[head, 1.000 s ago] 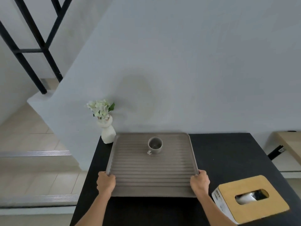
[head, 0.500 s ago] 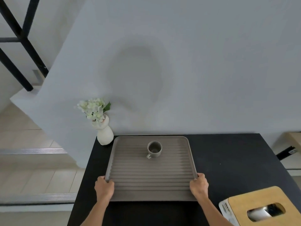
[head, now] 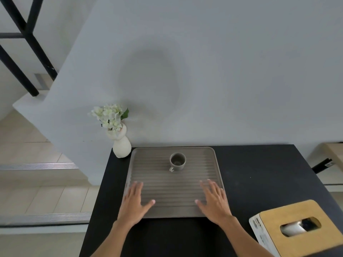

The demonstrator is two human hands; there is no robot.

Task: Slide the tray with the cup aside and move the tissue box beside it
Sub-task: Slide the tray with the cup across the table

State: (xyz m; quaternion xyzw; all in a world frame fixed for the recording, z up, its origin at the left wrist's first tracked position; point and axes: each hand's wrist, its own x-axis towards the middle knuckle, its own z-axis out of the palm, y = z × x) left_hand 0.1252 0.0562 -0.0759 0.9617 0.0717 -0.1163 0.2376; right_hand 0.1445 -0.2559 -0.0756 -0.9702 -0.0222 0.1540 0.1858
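A ribbed grey-brown tray (head: 204,164) lies on the black table, against the wall on the left half. A small grey cup (head: 177,161) stands upright on its far middle, handle toward me. My left hand (head: 134,203) hovers over or rests on the tray's near left part, fingers spread. My right hand (head: 215,200) is spread the same way over the near right part. Neither grips the rim. A white tissue box with a wooden lid (head: 295,229) sits at the table's near right corner, apart from the tray.
A white vase with pale flowers (head: 120,145) stands at the table's far left corner, touching or nearly touching the tray's corner. The black table (head: 259,173) is bare between tray and tissue box. Steps drop off to the left; a wooden surface (head: 334,154) shows far right.
Both hands have let go of the tray's side edges and now lie spread and flat over its near part. The tray stays by the vase.
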